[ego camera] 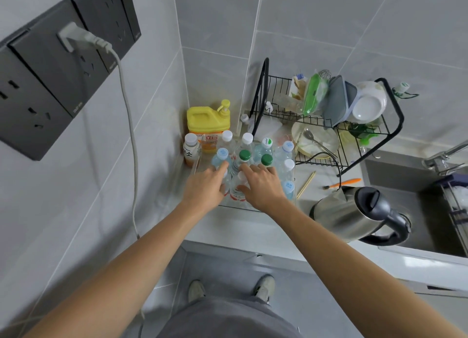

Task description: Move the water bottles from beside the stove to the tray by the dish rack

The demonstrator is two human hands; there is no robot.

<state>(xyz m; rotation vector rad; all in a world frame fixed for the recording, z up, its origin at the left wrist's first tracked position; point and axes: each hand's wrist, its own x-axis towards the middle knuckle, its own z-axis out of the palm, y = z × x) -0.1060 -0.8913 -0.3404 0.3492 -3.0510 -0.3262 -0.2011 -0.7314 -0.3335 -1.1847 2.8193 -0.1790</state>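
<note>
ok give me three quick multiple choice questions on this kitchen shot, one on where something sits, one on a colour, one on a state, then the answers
1. Where does the kettle stand?
A. inside the dish rack
B. on the counter between the tray and the sink
C. on the floor

2. What colour is the jug with the pump top, behind the bottles?
A. yellow
B. red
C. black

3. What is the state of the upper wall socket?
A. covered with tape
B. nothing plugged in
C. a white plug is in it

Answers:
1 B: the kettle stands on the counter right of the tray, beside the sink.
2 A: its body and pump are yellow.
3 C: a white plug with a cord hanging down sits in that socket.
</note>
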